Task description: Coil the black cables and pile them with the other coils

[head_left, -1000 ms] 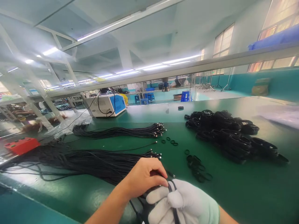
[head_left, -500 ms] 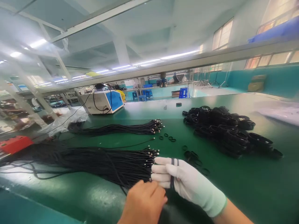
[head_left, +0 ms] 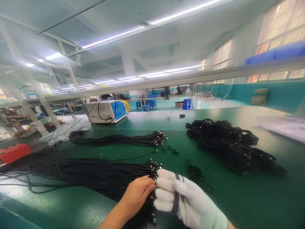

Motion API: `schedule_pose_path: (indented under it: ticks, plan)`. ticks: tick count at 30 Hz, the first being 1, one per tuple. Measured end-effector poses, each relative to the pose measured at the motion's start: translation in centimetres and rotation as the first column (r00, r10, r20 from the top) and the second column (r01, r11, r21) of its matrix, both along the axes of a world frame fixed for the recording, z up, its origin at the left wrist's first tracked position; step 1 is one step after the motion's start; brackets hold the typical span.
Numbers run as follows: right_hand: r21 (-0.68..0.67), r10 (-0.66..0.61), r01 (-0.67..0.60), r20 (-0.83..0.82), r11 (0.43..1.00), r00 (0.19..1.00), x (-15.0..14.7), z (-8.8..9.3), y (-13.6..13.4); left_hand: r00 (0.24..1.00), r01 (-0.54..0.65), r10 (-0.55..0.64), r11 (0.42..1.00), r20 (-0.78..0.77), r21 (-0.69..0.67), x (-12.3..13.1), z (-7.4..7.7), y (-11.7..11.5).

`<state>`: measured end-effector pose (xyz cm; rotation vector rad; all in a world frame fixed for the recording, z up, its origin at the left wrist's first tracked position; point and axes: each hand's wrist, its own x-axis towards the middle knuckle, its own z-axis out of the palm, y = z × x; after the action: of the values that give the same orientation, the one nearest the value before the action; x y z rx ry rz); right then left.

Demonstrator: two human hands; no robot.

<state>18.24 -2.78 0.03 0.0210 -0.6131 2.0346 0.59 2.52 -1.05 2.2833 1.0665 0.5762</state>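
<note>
Gloved right hand (head_left: 188, 203) grip closed, black bands (head_left: 177, 194) round it, left hand (head_left: 137, 194) pinching cable ends (head_left: 152, 166).

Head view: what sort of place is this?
Probably a cable-assembly factory floor: a long green workbench, loose black cables with metal ends spread across it, and a pile of coiled cables beside them.

left hand (head_left: 137, 194) pinching, gloved right hand (head_left: 184, 199) — curled

On the table (head_left: 238, 203), the near bundle (head_left: 90, 173) lies before the far bundle (head_left: 119, 139), coil pile (head_left: 233, 144) at right.
</note>
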Motion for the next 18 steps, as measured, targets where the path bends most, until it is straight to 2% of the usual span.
schedule_pose_path:
  ticks: [2,5,7,9,11,14,16,18]
  plan:
    - [-0.008,-0.151,0.152,0.034,0.988,0.988,0.7,0.3,0.5,0.992,-0.036,0.059,0.981,-0.114,0.193,-0.3,-0.7,-1.3]
    - [-0.042,-0.288,0.299,0.174,0.953,0.942,1.2,0.0,0.9,0.967,0.058,0.076,0.866,-0.245,0.496,0.4,-1.0,-3.7]
    - [-0.062,-0.302,0.336,0.307,0.940,0.902,1.1,-0.4,0.6,0.969,0.112,0.044,0.801,-0.244,0.588,1.2,-0.5,-4.8]
    - [-0.045,-0.229,0.273,0.425,0.961,0.876,0.8,-0.7,0.1,0.973,0.123,0.028,0.780,-0.230,0.614,1.6,0.8,-5.1]
    - [-0.001,-0.085,0.097,0.475,0.995,0.876,0.5,-0.9,-0.7,0.970,0.157,-0.022,0.815,-0.240,0.558,1.4,2.6,-4.6]
    - [-0.004,0.162,-0.175,0.395,0.985,0.904,0.1,-1.4,-1.5,0.973,0.196,-0.147,0.930,-0.176,0.312,0.4,4.9,-3.3]
    - [-0.067,0.282,-0.274,0.293,0.959,0.914,-0.5,-1.8,-1.7,0.983,0.185,-0.183,0.980,-0.035,0.073,-0.2,5.1,-2.3]
    - [-0.120,0.373,-0.355,0.188,0.927,0.909,-1.1,-2.1,-1.6,0.982,0.165,-0.147,0.973,0.118,-0.159,-0.3,4.3,-1.5]
